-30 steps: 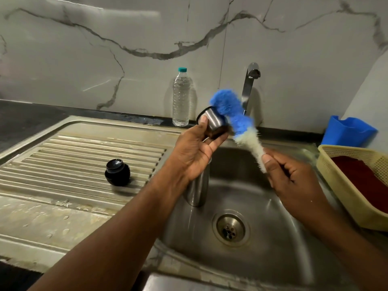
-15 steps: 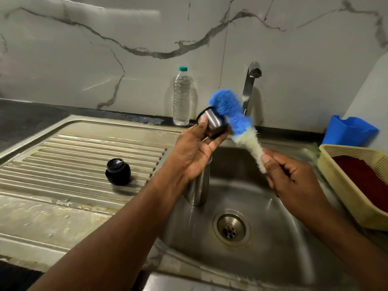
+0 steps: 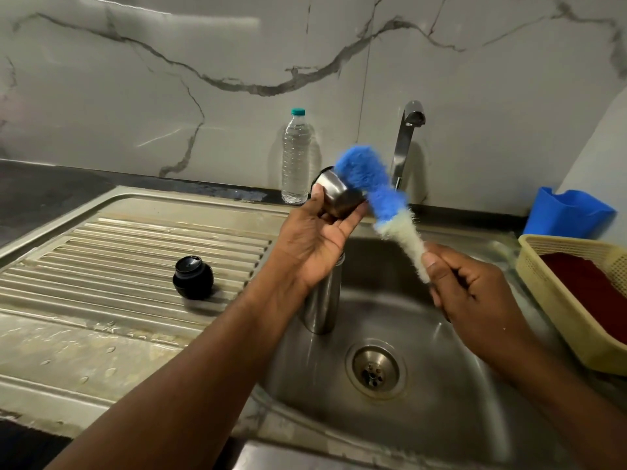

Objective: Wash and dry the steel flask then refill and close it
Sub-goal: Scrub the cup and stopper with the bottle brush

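Note:
My left hand [image 3: 314,239] holds a small steel cup lid [image 3: 337,193] above the sink, pinched between thumb and fingers. My right hand [image 3: 475,290] grips the handle of a bottle brush [image 3: 376,191] with blue and white bristles; its blue head lies against the cup. The steel flask body [image 3: 320,300] stands upright in the sink basin [image 3: 424,418], partly hidden behind my left wrist. A black stopper [image 3: 192,277] sits on the ribbed drainboard [image 3: 118,252].
A clear plastic water bottle [image 3: 296,157] stands against the marble wall beside the tap [image 3: 409,137], which is not running. A yellow basket [image 3: 556,300] with a red cloth and a blue container [image 3: 570,212] are at the right. The drain [image 3: 373,369] lies below my hands.
The brush head has shifted slightly against the cup. Both hands stay in nearly the same place.

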